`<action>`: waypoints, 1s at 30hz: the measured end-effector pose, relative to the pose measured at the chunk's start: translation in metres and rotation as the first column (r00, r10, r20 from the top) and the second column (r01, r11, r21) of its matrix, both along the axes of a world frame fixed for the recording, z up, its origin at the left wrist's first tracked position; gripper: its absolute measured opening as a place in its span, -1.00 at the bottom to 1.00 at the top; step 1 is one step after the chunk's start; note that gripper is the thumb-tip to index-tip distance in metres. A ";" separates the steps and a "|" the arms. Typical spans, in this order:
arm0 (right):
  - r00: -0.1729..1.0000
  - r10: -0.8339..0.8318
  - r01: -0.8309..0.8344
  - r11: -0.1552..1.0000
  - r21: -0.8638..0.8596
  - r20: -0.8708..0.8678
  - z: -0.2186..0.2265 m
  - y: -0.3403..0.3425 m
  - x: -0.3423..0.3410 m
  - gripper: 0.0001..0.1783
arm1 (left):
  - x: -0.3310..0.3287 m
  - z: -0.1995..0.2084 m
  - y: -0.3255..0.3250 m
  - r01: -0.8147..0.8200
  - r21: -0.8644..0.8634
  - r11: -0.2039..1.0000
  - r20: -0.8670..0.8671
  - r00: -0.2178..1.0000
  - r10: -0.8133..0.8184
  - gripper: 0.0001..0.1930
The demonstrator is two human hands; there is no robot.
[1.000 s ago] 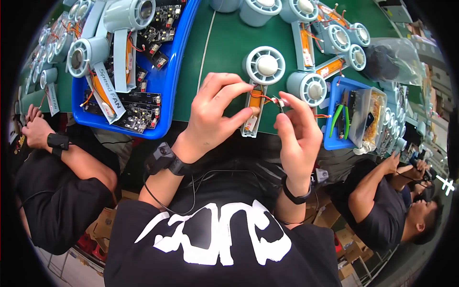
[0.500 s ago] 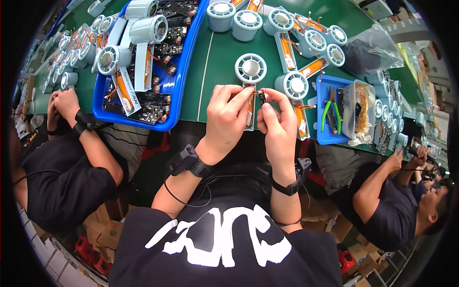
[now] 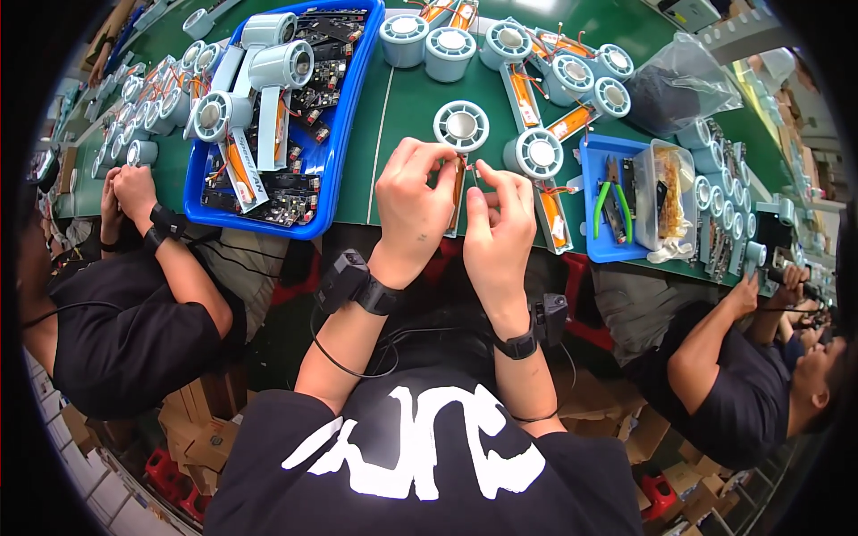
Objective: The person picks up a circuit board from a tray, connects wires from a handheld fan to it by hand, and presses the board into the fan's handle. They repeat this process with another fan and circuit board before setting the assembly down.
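Note:
A light-blue handheld fan (image 3: 461, 126) lies on the green table, its round grille facing up and its opened handle pointing toward me. An orange battery (image 3: 458, 192) shows in that handle, partly covered by my left hand (image 3: 416, 198). The thumb and forefinger of this hand pinch together beside thin red wires (image 3: 471, 167) at the top of the handle. Close on the right is my right hand (image 3: 502, 214), fingers curled and forefinger tip near the wires. Whatever lies between its fingers is hidden.
A blue tray (image 3: 332, 170) of dark circuit boards and fans stands left. More fans (image 3: 534, 154) with open handles lie right and behind. A smaller blue tray (image 3: 617, 255) holds green-handled pliers (image 3: 601, 210) and a clear box (image 3: 660, 234). Co-workers sit on both sides.
The small dark circuit board at my right fingertips no longer shows. My right hand has shifted slightly left and turned, its thumb lower. My left hand's fingertips have drawn slightly left.

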State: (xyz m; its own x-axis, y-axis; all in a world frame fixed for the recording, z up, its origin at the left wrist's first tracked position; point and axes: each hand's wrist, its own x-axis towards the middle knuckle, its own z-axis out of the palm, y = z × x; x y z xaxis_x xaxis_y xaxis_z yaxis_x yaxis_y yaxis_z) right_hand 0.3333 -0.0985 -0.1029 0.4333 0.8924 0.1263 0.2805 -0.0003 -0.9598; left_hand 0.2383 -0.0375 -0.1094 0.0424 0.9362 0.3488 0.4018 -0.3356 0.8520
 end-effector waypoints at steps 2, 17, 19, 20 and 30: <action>0.995 0.004 -0.008 0.999 0.033 0.095 -0.006 0.000 0.001 -0.68 | 0.001 0.002 -0.001 -0.004 -0.073 0.997 0.052 0.999 0.008 -0.88; 0.998 0.039 -0.037 0.998 -0.042 0.054 -0.007 0.000 -0.003 -0.66 | -0.030 -0.006 0.004 0.239 0.329 0.914 -0.472 0.880 -0.061 -0.81; 0.996 0.009 -0.009 1.000 0.000 0.088 -0.009 0.001 -0.006 -0.66 | -0.032 -0.005 0.005 0.247 0.314 0.917 -0.472 0.878 -0.075 -0.80; 0.996 0.009 -0.009 1.000 0.001 0.089 -0.010 0.001 -0.007 -0.66 | -0.034 -0.005 0.005 0.256 0.298 0.920 -0.472 0.877 -0.091 -0.78; 0.985 -0.041 0.039 0.999 0.011 0.169 -0.006 0.006 -0.015 -0.69 | -0.045 -0.022 0.000 0.197 0.133 0.971 -0.049 0.980 -0.192 -0.74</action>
State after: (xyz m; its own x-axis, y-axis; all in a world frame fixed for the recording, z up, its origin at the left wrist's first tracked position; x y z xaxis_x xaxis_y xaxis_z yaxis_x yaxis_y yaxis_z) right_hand 0.3181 -0.0925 -0.1092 0.4404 0.8735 0.2073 0.4388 -0.0080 -0.8985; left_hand 0.1937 -0.0378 -0.1316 0.2335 0.8525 0.4676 0.3468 -0.5223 0.7791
